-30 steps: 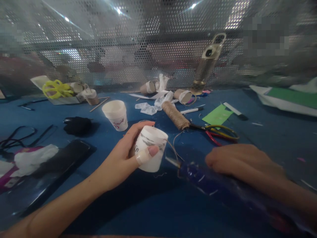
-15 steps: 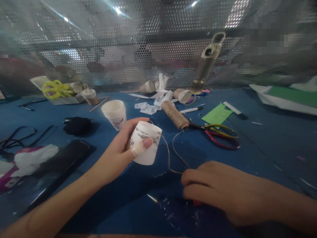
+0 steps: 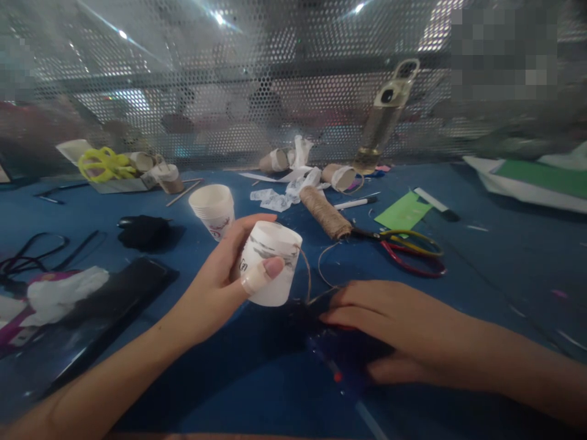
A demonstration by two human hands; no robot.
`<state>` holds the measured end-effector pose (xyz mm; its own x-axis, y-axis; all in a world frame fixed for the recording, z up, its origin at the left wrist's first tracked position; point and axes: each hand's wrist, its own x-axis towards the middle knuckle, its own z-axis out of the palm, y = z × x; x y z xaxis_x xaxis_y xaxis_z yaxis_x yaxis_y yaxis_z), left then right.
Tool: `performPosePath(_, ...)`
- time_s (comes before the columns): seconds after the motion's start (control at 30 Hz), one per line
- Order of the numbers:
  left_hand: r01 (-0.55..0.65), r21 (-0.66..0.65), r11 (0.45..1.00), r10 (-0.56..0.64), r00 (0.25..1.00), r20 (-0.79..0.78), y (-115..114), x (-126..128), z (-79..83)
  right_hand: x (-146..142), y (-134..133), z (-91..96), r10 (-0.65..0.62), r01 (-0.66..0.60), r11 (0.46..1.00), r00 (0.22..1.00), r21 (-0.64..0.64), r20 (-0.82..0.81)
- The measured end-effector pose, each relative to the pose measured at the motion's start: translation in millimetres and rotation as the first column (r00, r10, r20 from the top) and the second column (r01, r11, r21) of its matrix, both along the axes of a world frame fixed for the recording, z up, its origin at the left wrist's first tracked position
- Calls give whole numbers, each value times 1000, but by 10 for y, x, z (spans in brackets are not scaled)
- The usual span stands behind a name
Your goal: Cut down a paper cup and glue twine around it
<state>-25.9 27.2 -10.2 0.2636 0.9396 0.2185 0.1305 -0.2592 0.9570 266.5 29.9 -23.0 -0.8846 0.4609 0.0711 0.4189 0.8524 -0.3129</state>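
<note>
My left hand (image 3: 229, 269) is wrapped around a white paper cup (image 3: 270, 290), its thumb, with a pale bandage on it, pressed on the side. The cup is upside down and slightly tilted, with grey smudges near its top. A thin strand of twine (image 3: 308, 269) runs from the cup's right side down toward my right hand. My right hand (image 3: 389, 324) is closed on a dark blue glue gun (image 3: 339, 354), a pale stick trailing from its rear. The gun's front lies in shadow below the cup. Behind, a twine roll (image 3: 323, 211) lies on the table.
Stacked paper cups (image 3: 213, 208) stand behind my left hand. Scissors (image 3: 413, 250) with yellow and red handles lie right of the twine roll, near green paper (image 3: 403, 211). A bottle (image 3: 383, 122) stands by the perforated metal screen (image 3: 220, 116). A black pouch (image 3: 123, 293) lies left.
My right hand has brought the glue gun up and turned it, its front now near the cup's lower right. The twine has shifted; my left hand and the cup stay nearly still.
</note>
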Motion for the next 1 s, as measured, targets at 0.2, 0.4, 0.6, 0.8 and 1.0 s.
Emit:
performPosePath(0.2,38,30,999,-38,999,3,-18,15,-20,42,-27,102,-17,-21,978,984,-205,-180)
performPosePath(0.4,84,4,996,-84,996,32,-98,81,-26,-75,-115,44,-216,123,973,776,-195,-593)
performPosePath(0.6,81,-3,997,-81,993,-91,-189,184,-6,-192,-172,22,-502,80,723,743,-686,-442)
performPosePath(0.8,1,-25,1000,-3,994,-108,-255,289,19,-165,-127,17,-542,112,717,711,-688,-449)
performPosePath(1.0,22,8,1000,-21,988,-155,-254,318,11,-171,-130,42,-514,40,697,724,-716,-460)
